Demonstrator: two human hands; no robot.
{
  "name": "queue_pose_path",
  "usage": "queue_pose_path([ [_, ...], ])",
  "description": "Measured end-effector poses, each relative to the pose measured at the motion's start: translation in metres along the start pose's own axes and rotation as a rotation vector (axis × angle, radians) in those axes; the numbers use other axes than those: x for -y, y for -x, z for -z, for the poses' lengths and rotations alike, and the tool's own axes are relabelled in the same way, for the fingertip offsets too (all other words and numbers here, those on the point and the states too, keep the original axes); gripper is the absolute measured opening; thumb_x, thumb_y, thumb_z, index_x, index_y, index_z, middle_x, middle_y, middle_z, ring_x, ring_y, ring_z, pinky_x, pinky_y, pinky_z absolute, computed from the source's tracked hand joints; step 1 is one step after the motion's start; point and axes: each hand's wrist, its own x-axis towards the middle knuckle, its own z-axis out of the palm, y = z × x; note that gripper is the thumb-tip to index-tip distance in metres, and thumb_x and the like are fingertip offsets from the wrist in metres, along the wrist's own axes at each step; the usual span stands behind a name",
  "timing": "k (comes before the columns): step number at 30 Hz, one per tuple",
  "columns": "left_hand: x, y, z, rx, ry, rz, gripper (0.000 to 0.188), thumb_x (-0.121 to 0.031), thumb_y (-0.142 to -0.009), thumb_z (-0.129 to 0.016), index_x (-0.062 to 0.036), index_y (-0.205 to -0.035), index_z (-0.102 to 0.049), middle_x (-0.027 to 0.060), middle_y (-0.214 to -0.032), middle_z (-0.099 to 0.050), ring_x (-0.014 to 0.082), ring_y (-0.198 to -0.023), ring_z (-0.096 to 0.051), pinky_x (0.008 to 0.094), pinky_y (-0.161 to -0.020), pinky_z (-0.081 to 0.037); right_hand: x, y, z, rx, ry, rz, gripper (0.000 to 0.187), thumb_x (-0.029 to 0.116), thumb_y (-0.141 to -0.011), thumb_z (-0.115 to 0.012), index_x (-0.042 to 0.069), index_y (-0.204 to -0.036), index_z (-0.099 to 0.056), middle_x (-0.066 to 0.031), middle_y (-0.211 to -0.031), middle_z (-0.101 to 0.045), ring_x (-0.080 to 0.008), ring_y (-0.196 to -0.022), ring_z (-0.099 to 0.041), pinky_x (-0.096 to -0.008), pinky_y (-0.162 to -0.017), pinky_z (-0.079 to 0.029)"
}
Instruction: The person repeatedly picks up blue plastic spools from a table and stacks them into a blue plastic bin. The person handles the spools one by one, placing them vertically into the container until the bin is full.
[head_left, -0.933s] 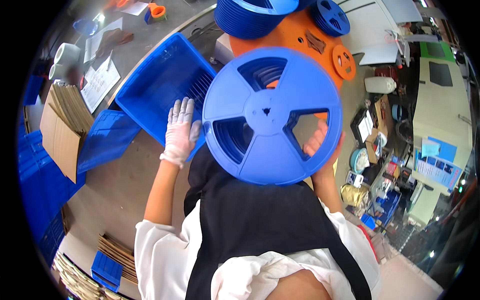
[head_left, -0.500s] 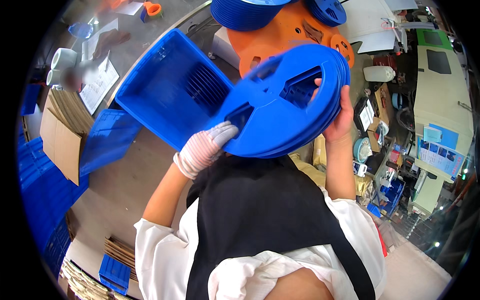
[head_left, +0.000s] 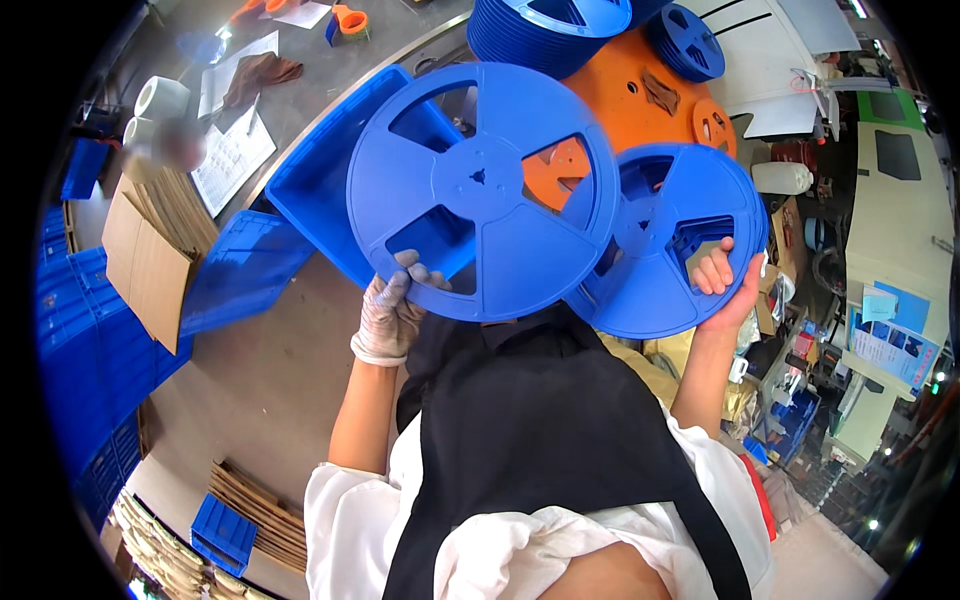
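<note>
Two hands of yours are at work, each closed on blue plastic reels. Your gloved left hand (head_left: 390, 322) pinches a single reel (head_left: 480, 207) by its lower-left rim, beside one of the open windows, and that reel's face is turned up toward you. Your bare right hand (head_left: 730, 288) grips a stack of reels (head_left: 645, 240) at its right edge, the fingertips showing through a window and the rest of the hand outside the rim. The single reel overlaps the stack's left side in view; you cannot tell from here whether they touch.

Behind the single reel, partly covered by it, is a blue bin (head_left: 318, 195), tilted in view beside the grey workbench (head_left: 400, 42). Beyond your reels lies an orange surface (head_left: 640, 120), bearing a tall pile of blue reels (head_left: 530, 48), a brown cloth (head_left: 661, 93) and a small orange disc (head_left: 714, 122). White rolls (head_left: 162, 98) sit on the bench to your left, near cardboard sheets (head_left: 145, 262).
</note>
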Motion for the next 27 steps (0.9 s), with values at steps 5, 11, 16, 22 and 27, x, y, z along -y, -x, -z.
queue_pose_path([
  [5, 0.000, -0.007, -0.008, 0.034, 0.059, -0.015, 0.034, -0.010, -0.090, -0.063, -0.0010, -0.121, -0.054, 0.0090, -0.097, -0.066, 0.0305, -0.098, -0.064, 0.0497, -0.092, -0.053, 0.003, 0.002, -0.001, 0.047, -0.058, 0.011, 0.051, 0.050, -0.095, -0.052, 0.001, -0.110, -0.052, 0.0006, -0.063, -0.039, -0.0109, -0.053, -0.037, -0.0266, -0.053, -0.033],
  [11, -0.011, -0.005, -0.063, 0.115, 0.012, -0.320, 0.020, -0.012, -0.087, -0.067, -0.0103, -0.101, -0.052, -0.0021, -0.071, -0.041, 0.0134, -0.062, -0.041, 0.0322, -0.068, -0.045, 0.009, 0.010, 0.005, 0.216, -0.213, 0.044, 0.043, 0.046, -0.093, -0.058, 0.005, -0.099, -0.047, 0.0021, -0.059, -0.036, -0.0097, -0.048, -0.035, -0.0257, -0.050, -0.030],
  [16, -0.005, -0.016, -0.059, -0.134, -0.767, -0.389, 0.013, -0.006, -0.087, -0.063, -0.0127, -0.090, -0.053, -0.0041, -0.068, -0.046, 0.0069, -0.054, -0.039, 0.0210, -0.050, -0.034, 0.005, 0.016, -0.004, 0.336, -0.349, 0.089, 0.039, 0.043, -0.093, -0.061, 0.007, -0.096, -0.046, 0.0022, -0.055, -0.037, -0.0082, -0.044, -0.038, -0.0243, -0.045, -0.030],
  [22, 0.031, -0.011, -0.018, -0.109, -1.317, -0.643, 0.037, 0.008, -0.079, -0.071, -0.0080, -0.109, -0.055, 0.0024, -0.093, -0.061, 0.0112, -0.081, -0.057, 0.0257, -0.073, -0.049, -0.009, 0.006, -0.021, 0.360, -0.485, 0.048, 0.038, 0.040, -0.095, -0.057, 0.005, -0.099, -0.045, 0.0011, -0.058, -0.040, -0.0092, -0.045, -0.039, -0.0254, -0.046, -0.032],
  [27, 0.029, -0.016, -0.055, 0.310, -1.649, -0.905, 0.059, 0.004, -0.066, -0.074, -0.0049, -0.120, -0.052, 0.0171, -0.116, -0.062, 0.0356, -0.112, -0.059, 0.0416, -0.094, -0.047, -0.019, -0.002, -0.038, 0.280, -0.546, -0.018, 0.042, 0.043, -0.096, -0.053, 0.002, -0.103, -0.046, 0.0005, -0.061, -0.040, -0.0098, -0.049, -0.038, -0.0256, -0.050, -0.033],
])
